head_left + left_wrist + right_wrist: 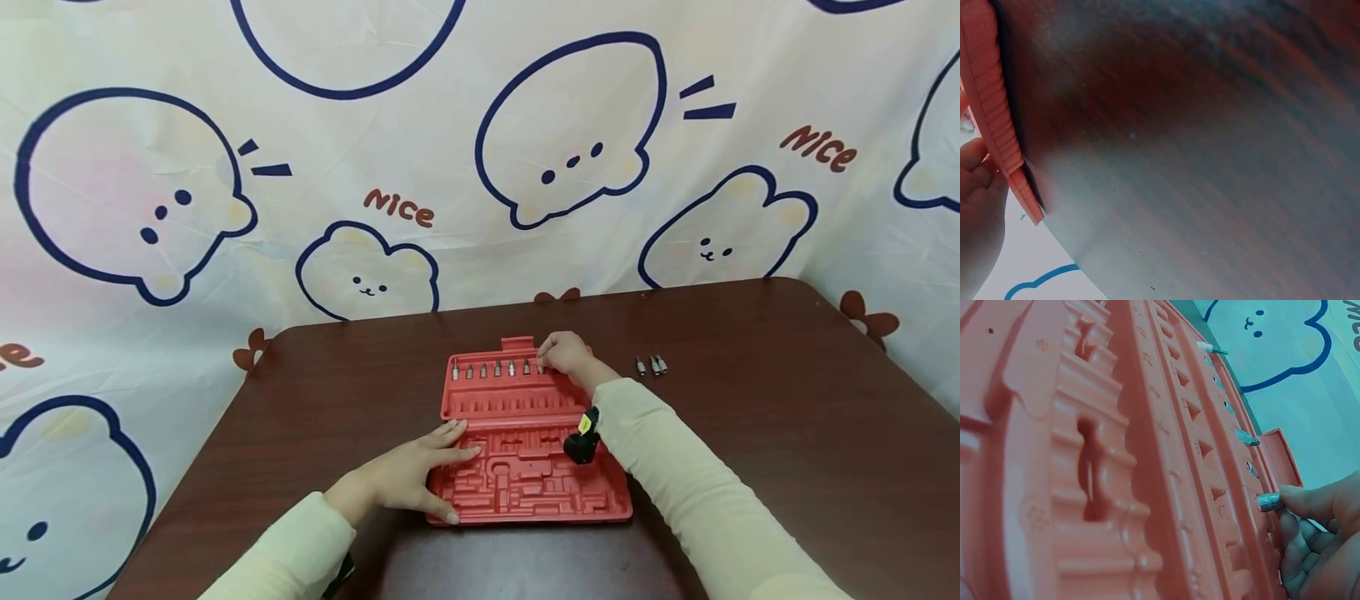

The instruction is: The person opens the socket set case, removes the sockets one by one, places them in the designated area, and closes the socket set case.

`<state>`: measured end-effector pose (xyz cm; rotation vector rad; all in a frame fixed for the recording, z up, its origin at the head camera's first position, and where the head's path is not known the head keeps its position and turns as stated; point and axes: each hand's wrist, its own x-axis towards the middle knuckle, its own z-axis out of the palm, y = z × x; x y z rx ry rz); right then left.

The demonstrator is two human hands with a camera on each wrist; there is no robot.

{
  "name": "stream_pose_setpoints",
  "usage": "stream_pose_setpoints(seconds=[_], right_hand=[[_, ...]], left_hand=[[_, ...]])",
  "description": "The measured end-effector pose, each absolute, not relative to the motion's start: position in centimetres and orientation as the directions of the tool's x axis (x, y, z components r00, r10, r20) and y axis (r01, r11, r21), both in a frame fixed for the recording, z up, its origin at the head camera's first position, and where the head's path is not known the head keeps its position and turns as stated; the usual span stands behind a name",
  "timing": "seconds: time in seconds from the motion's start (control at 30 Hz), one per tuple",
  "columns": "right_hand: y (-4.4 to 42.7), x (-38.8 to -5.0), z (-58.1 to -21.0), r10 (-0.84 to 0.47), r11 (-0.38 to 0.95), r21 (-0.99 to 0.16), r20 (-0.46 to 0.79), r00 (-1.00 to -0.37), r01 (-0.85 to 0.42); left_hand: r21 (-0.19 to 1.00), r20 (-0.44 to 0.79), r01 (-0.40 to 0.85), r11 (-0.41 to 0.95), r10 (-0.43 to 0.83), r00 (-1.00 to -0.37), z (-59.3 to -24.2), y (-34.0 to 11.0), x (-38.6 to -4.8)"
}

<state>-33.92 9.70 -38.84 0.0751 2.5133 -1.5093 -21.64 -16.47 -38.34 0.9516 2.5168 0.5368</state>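
Note:
A red plastic case (517, 423) lies unfolded on the table, several metal bits (498, 369) standing in a row along its far half. My right hand (567, 353) pinches a silver bit (1269, 501) between thumb and finger at the right end of that row, against the case's slots. My left hand (408, 469) rests with spread fingers on the near half's left edge. In the left wrist view the case's ribbed side (991, 94) shows at the left, beside part of a hand (982, 206).
Several loose bits (658, 365) lie on the dark brown table (750, 400), right of the case. Behind the table hangs a cloth (450, 267) with cartoon drawings. A black wrist device (582, 442) hangs over the case's near half.

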Motion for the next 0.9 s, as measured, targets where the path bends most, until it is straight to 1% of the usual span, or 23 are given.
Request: stream_pose_setpoints(seconds=[0.13, 0.23, 0.33, 0.5, 0.67, 0.9], right_hand=[[9.8, -33.9, -38.9, -0.035, 0.331, -0.926, -0.206, -0.978, 0.183], [10.0, -33.8, -38.9, -0.04, 0.235, -0.95, -0.219, -0.975, 0.204], [10.4, -33.6, -38.9, -0.057, 0.2, -0.958, -0.219, -0.974, 0.204], [11.5, -33.0, -38.8, -0.104, 0.15, -0.973, -0.194, -0.976, 0.177], [12.8, -32.4, -38.2, -0.125, 0.15, -0.974, -0.189, -0.974, 0.169], [15.4, -31.9, -37.3, -0.122, 0.17, -0.97, -0.197, -0.973, 0.175]], left_hand=[[0.481, -0.222, 0.534, 0.696, 0.685, -0.693, -38.3, -16.6, -21.7], [0.482, -0.225, 0.53, 0.698, 0.683, -0.695, -38.3, -16.7, -21.6], [0.483, -0.23, 0.527, 0.7, 0.681, -0.695, -38.4, -16.7, -21.4], [0.485, -0.23, 0.527, 0.698, 0.683, -0.693, -38.5, -16.7, -21.3], [0.482, -0.239, 0.526, 0.701, 0.682, -0.691, -38.5, -16.6, -21.4], [0.472, -0.232, 0.536, 0.7, 0.685, -0.691, -38.4, -16.5, -21.6]])
